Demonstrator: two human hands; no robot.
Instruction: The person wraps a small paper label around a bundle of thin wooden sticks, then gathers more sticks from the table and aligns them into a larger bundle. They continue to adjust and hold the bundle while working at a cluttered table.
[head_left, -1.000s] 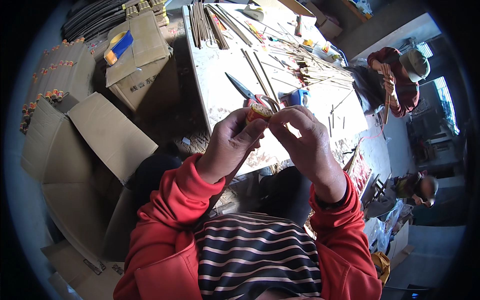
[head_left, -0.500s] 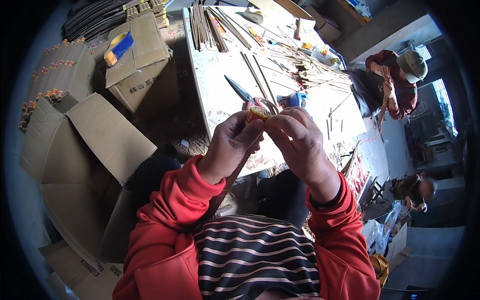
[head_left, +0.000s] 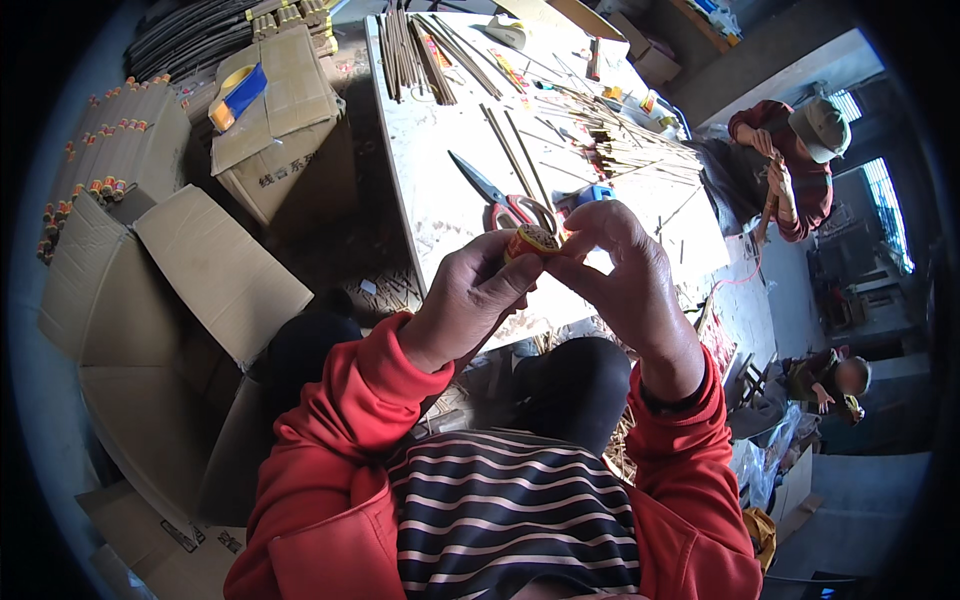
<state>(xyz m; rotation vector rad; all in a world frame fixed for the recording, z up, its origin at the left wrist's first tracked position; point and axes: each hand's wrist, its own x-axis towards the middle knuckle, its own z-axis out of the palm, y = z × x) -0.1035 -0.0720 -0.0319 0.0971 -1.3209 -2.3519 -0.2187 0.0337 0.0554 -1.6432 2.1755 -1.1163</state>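
My left hand (head_left: 462,295) is wrapped round the end of a bundle of brown incense sticks, whose cut ends face up. A red and yellow paper label (head_left: 530,241) circles that end; the rest of the bundle is mostly hidden under my hand and forearm. At the label's right side, my right hand (head_left: 625,270) has thumb and forefinger brought together on its edge. Just beyond my hands, scissors (head_left: 480,180) with red and black handles lie spread on the white table (head_left: 425,150). Beside them is a blue tape dispenser (head_left: 592,194).
Loose sticks (head_left: 640,160) and stick bundles (head_left: 405,60) cover parts of the table. At left stand an open carton (head_left: 220,270), a closed carton (head_left: 285,110) with a tape roll (head_left: 238,97), and stacked labelled bundles (head_left: 140,130). Co-worker (head_left: 800,165) sits at right; another person (head_left: 825,380) is farther back.
The bundle's end has tilted, so more of its top and label shows. My right hand has shifted slightly right, its fingers more spread from the palm. The scissors' handles are now less covered.
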